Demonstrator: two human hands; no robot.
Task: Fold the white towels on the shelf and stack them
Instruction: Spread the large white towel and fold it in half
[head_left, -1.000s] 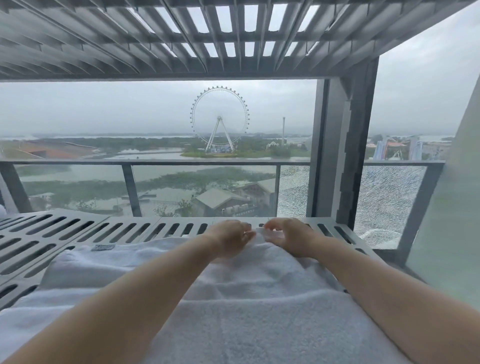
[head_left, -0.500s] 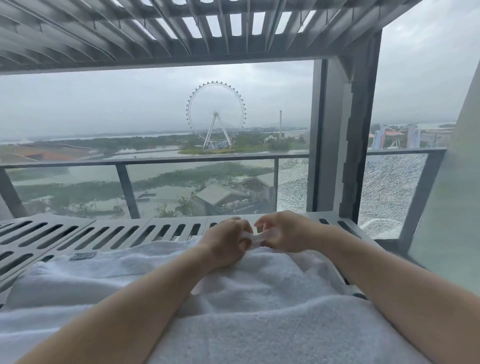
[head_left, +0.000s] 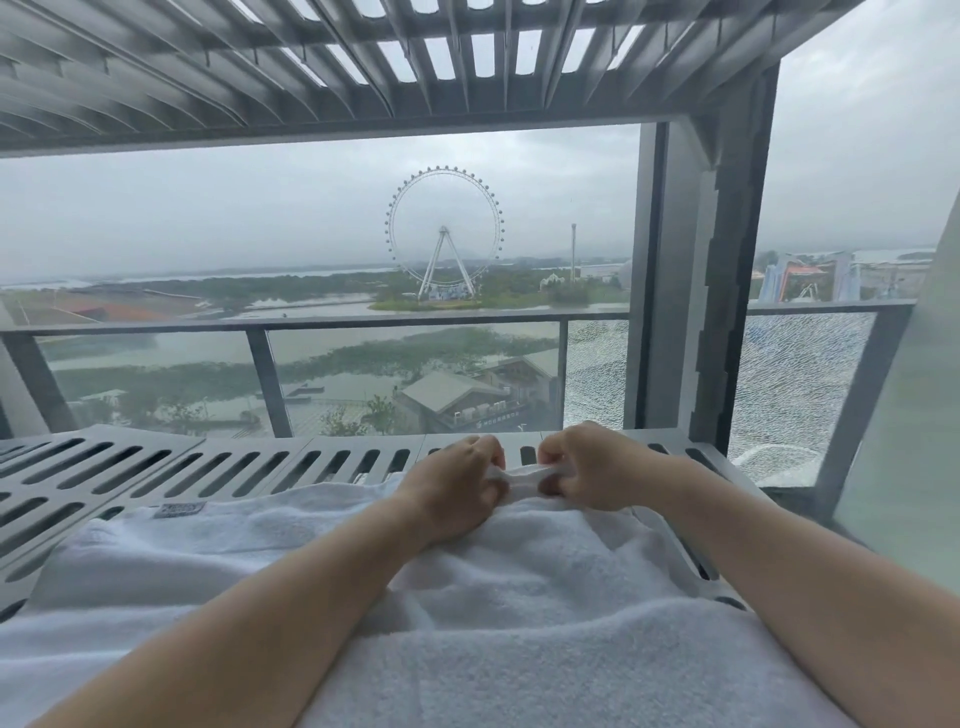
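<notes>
A white towel (head_left: 519, 587) is spread over the slotted grey shelf (head_left: 171, 467), filling the lower half of the frame from the left edge to the lower right. Its far edge is pinched just right of centre frame: the left hand (head_left: 457, 493) and the right hand (head_left: 587, 470) are closed on the hem close together, a short stretch of cloth pulled taut between them. The cloth is thick looped terry, matte and deeply piled, with soft rounded creases; it is judged light, limp and not slippery, so it should sag wherever it is unsupported and hold no shape of its own. A hold at the hem or the corners is judged best, since the bound edge gives a firmer line than the pile. A small grey label (head_left: 179, 509) is sewn near the far left edge. The shelf is rigid metal with long rounded slots, in which loose loops might catch
</notes>
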